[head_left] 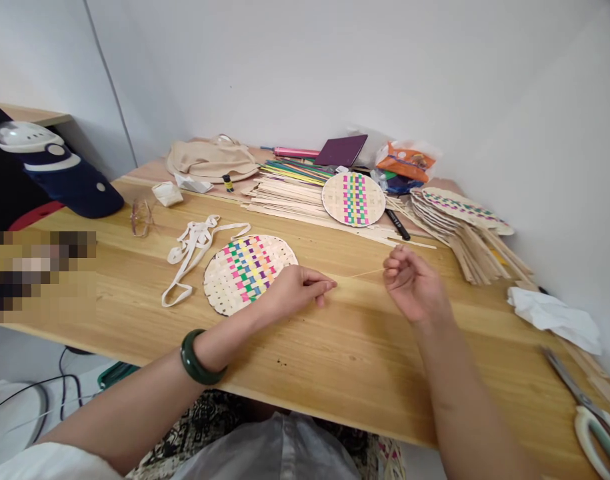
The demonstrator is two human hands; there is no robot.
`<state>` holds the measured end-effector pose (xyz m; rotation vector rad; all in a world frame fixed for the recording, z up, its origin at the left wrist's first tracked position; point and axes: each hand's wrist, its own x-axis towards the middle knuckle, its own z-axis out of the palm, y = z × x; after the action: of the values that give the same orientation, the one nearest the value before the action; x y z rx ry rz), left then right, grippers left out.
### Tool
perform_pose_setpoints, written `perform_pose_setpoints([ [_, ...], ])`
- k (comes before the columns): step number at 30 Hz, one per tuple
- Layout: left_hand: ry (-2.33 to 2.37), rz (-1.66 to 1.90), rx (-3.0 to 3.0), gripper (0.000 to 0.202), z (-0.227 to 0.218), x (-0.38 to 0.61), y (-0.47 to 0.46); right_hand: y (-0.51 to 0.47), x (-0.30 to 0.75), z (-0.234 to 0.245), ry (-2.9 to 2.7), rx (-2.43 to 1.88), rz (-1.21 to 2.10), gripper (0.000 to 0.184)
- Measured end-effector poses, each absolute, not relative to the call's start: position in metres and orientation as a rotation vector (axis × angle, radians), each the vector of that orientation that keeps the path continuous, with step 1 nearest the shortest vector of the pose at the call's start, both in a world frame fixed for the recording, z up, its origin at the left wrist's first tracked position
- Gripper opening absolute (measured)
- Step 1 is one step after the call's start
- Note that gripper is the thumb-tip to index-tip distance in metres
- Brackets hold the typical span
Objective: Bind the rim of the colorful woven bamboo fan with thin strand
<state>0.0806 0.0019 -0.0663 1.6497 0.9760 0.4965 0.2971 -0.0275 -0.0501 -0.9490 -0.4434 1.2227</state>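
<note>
My left hand (297, 288) pinches one end of a thin pale thread or fibre (361, 274) just above the wooden table (335, 347). My right hand (409, 279) is closed on the other end, so the strand stretches between them. A round woven mat (247, 272) with coloured strips in its middle lies flat right beside my left hand. A dark green bangle (197, 359) sits on my left wrist.
A white ribbon (192, 252) lies left of the mat. Behind are bamboo strips (289, 190), a second woven disc (353, 199), stacked woven fans (465, 220), a beige hat (212, 160), a snack bag (405, 161). Scissors (592, 417) and tissue (552, 313) lie right.
</note>
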Motion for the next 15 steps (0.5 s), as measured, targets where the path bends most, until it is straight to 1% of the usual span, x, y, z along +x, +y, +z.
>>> perform_pose_setpoints([
  [3, 1.012, 0.447, 1.862, 0.035, -0.065, 0.064, 0.006, -0.03, 0.313, -0.04, -0.418, -0.925, 1.086, 0.013],
  [8, 1.057, 0.328, 1.902, 0.039, -0.052, 0.033, 0.012, -0.031, 0.34, -0.038, -0.361, -0.965, 0.863, 0.014],
  [11, 1.072, 0.261, 1.799, 0.035, -0.051, 0.016, 0.013, -0.029, 0.342, -0.044, -0.378, -1.009, 0.84, 0.013],
  [15, 1.059, 0.334, 1.6, 0.035, -0.063, 0.002, 0.004, -0.027, 0.322, -0.051, -0.49, -1.075, 0.915, 0.008],
])
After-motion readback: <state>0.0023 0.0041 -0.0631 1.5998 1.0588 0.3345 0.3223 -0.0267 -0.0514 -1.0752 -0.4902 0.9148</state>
